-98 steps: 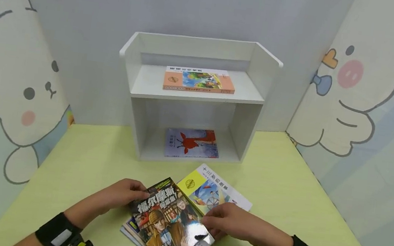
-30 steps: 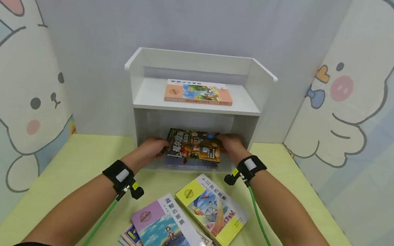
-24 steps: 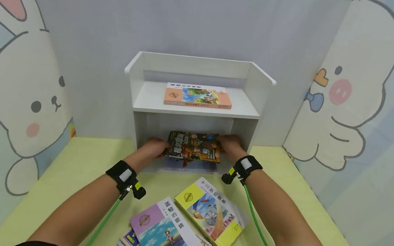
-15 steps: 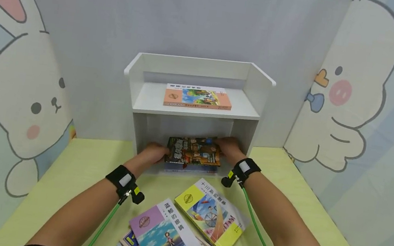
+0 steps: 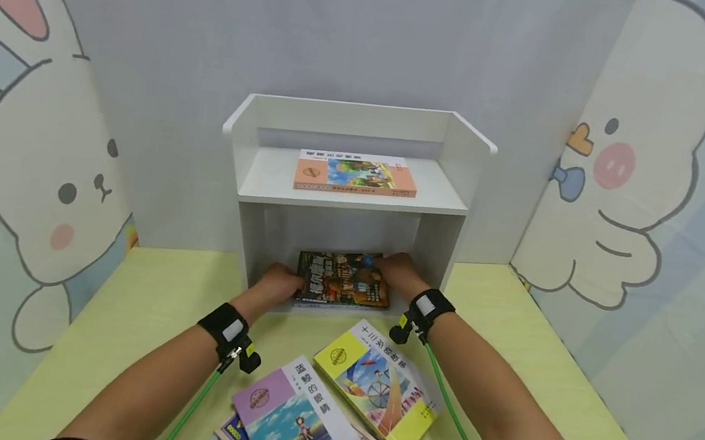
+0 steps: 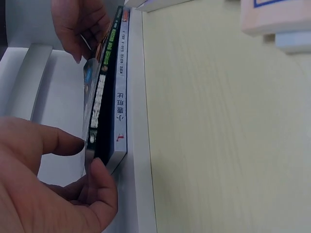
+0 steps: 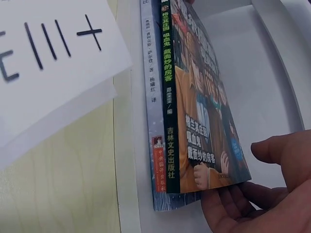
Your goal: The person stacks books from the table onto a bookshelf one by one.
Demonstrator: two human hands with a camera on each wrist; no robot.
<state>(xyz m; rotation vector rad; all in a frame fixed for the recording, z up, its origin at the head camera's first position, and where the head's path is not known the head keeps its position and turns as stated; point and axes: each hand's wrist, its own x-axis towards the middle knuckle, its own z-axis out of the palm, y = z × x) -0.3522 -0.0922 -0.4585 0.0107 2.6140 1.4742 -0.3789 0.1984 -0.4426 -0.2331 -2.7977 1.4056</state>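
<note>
A grey wall (image 5: pixel 375 39) closes the back, with a cartoon rabbit (image 5: pixel 44 204) on the left side panel and a white cartoon bird (image 5: pixel 647 190) on the right. Below spreads a pale yellow-green table (image 5: pixel 165 292), and against its rear stands a white two-tier bookshelf (image 5: pixel 463 182).

The dark illustrated book (image 5: pixel 345 281) is in the shelf's lower compartment, right above the lilac 小鹿斑比 book (image 6: pixel 121 87); the left wrist view shows a dark gap between their spines, wider toward the left end. An orange book (image 5: pixel 354 174) lies flat on the upper tier. In front on the table, a purple-and-white book (image 5: pixel 304 423) overlaps other books (image 5: pixel 236 429), near a yellow-and-white book (image 5: pixel 378 388) whose title begins 十三.

The hands are apart, one at each end of the dark book. The left hand (image 5: pixel 279 282) pinches its left end; the right hand (image 5: pixel 403 276) has fingers curled under the opposite end, its thumb clear of the cover. Each wrist wears a black strap (image 5: pixel 223 329) with a small camera (image 5: pixel 250 361) and a green cable (image 5: pixel 190 413).
</note>
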